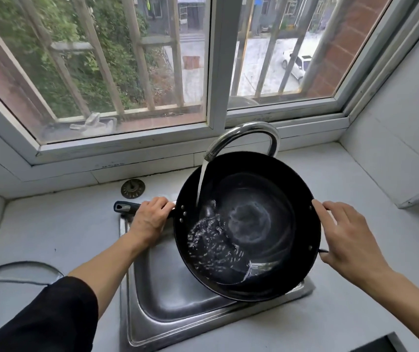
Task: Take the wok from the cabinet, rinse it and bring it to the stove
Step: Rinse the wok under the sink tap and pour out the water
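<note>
Wok (247, 224) over sink (167, 301): left hand (150, 219) grips handle, right hand (348, 237) spread beside rim.

A white countertop (63, 232) holds a steel sink (167, 301) and a drain strainer (132, 188).

Black wok (247, 226) tilted over sink, catching water.

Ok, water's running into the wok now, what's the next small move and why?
Probably swirl the wok: the left hand grips its handle, the right hand steadies the far rim, and the faucet stream pools on one side only, over the sink.
</note>
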{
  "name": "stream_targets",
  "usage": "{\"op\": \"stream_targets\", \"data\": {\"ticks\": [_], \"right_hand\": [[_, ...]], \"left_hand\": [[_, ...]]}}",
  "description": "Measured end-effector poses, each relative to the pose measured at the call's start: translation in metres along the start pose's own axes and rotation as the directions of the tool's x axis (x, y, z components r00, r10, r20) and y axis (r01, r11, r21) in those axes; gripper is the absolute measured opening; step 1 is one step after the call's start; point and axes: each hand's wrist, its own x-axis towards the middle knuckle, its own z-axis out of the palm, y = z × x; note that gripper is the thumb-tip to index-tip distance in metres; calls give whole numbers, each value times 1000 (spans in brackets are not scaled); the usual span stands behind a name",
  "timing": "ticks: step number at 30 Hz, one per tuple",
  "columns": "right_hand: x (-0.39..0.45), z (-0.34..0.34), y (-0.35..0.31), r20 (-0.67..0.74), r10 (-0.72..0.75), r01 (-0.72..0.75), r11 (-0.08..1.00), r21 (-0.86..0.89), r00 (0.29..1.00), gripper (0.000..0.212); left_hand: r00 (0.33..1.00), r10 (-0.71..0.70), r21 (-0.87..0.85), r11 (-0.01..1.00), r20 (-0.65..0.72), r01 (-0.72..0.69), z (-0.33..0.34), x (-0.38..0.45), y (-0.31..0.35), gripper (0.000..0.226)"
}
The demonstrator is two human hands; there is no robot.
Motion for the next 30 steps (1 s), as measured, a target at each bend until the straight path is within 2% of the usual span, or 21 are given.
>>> {"op": "stream_targets", "data": {"ticks": [10,16,30], "right_hand": [[18,24,-17,-64,3,1,998,65,998,114],[37,34,-21,-99,-19,26,997,76,995,112],[77,60,-46,-190,-82,104,989,108,978,103]], "left_hand": [[998,-58,93,994,1,58,-14,2,-25,29],[994,-94,143,986,60,84,-23,-1,-38,38],[986,-167,233,958,-15,166,-51,-31,-71,28]]}}
